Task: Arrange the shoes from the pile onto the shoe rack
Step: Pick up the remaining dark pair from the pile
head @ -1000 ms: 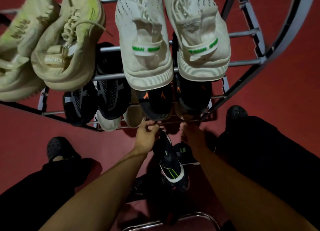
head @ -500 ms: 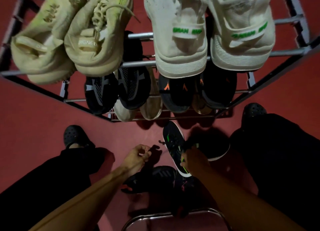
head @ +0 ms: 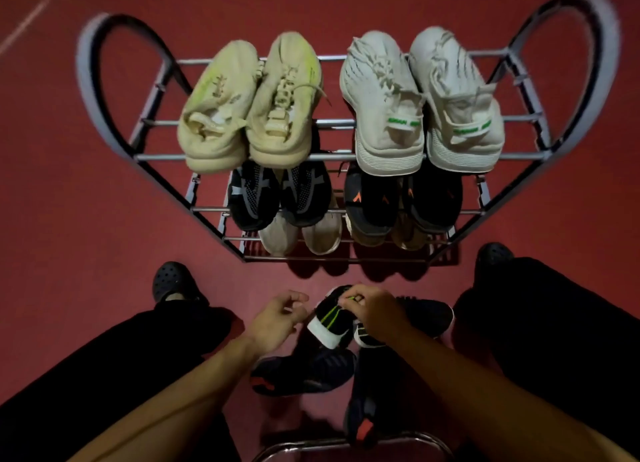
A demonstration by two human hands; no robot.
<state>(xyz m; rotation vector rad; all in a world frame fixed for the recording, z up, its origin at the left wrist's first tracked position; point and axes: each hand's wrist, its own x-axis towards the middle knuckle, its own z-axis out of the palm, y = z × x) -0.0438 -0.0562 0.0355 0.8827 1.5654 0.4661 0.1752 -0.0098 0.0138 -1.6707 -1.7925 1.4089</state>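
A grey metal shoe rack (head: 512, 157) stands on the red floor ahead. Its top shelf carries a yellowish pair (head: 249, 105) and a white pair (head: 422, 98). Black pairs (head: 277, 195) sit one shelf lower, beige and tan shoes at the bottom. On the floor between my legs lies the pile. My right hand (head: 372, 309) grips the top of a black shoe with green stripes and a white sole (head: 329, 318). Its mate (head: 426, 314) lies behind that hand. My left hand (head: 277, 318) hovers just left of the held shoe, fingers loosely curled and holding nothing.
Two dark navy shoes with red accents (head: 304, 371) lie nearer to me in the pile. A chrome tube bar (head: 346, 444) curves along the bottom edge. My feet in black clogs (head: 173, 281) flank the rack's front, with dark trouser legs on both sides.
Both hands have drawn back from the rack's bottom shelf to the pile. My right hand has taken hold of the green-striped black shoe. The view has pulled back to show the whole rack.
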